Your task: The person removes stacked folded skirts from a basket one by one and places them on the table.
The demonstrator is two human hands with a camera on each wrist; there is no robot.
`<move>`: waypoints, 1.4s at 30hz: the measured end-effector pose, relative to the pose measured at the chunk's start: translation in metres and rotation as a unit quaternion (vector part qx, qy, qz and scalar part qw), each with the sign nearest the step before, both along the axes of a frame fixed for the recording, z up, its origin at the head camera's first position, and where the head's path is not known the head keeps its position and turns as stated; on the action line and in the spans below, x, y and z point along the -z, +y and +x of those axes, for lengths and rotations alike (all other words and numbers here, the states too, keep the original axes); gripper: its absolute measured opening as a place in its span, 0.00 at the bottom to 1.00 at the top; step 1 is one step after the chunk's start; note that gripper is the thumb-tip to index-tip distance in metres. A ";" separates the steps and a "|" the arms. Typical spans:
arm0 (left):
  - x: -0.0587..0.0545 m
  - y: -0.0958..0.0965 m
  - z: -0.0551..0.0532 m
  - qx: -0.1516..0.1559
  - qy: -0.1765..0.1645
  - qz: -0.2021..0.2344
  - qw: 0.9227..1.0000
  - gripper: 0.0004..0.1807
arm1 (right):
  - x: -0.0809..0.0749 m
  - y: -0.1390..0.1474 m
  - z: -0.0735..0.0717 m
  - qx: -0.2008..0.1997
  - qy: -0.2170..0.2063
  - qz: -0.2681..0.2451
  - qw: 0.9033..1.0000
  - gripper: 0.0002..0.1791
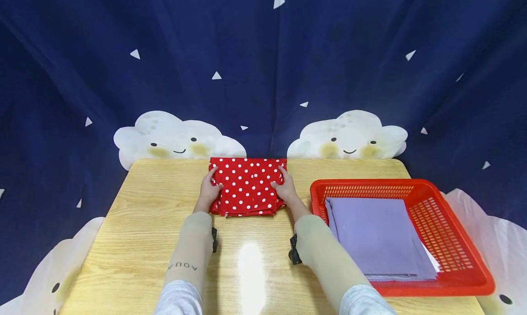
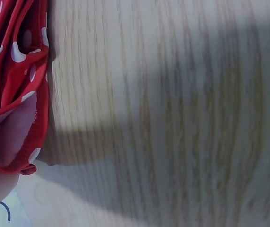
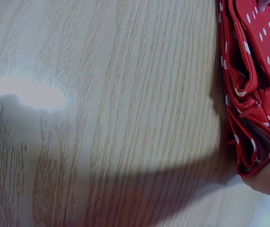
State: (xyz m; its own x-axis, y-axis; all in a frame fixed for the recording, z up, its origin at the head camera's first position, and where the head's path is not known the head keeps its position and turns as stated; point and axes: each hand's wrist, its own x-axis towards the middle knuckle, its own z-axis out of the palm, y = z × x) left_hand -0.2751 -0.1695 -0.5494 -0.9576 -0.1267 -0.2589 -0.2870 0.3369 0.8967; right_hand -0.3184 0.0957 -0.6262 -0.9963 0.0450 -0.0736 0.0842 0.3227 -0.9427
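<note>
A folded red cloth with white polka dots point(image 1: 249, 187) is at the far middle of the table, its back edge reaching the table's far edge in the head view. At its left side my left hand point(image 1: 209, 189) grips it, thumb on top. My right hand point(image 1: 286, 187) holds the opposite side the same way. Stacked layers of the cloth point(image 2: 19, 54) show from the edge in the left wrist view, where part of the hand sits inside a fold. Loose folds of the cloth point(image 3: 248, 90) also appear in the right wrist view, beside the right hand point(image 3: 269, 177).
A red plastic basket point(image 1: 461, 242) stands on the right of the wooden table point(image 1: 152, 205), close to my right forearm. Folded purple cloth point(image 1: 370, 232) lies in it, with something white beneath. Behind the table hangs a dark blue curtain point(image 1: 230, 31) with clouds.
</note>
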 end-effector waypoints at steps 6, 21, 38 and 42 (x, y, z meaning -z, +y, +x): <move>-0.004 0.001 0.005 0.000 -0.015 -0.004 1.000 0.36 | -0.010 -0.002 0.007 0.004 -0.037 -0.004 0.999 0.40; -0.008 -0.004 0.011 0.013 -0.008 -0.079 0.997 0.35 | -0.027 -0.005 0.016 -0.007 -0.033 0.080 0.996 0.40; -0.047 0.013 0.025 0.068 0.082 -0.187 0.977 0.36 | -0.198 0.009 0.067 -0.131 -0.054 0.143 0.980 0.34; -0.057 0.023 0.033 0.064 0.104 -0.208 0.970 0.35 | -0.214 0.025 0.074 -0.157 -0.041 0.133 0.978 0.33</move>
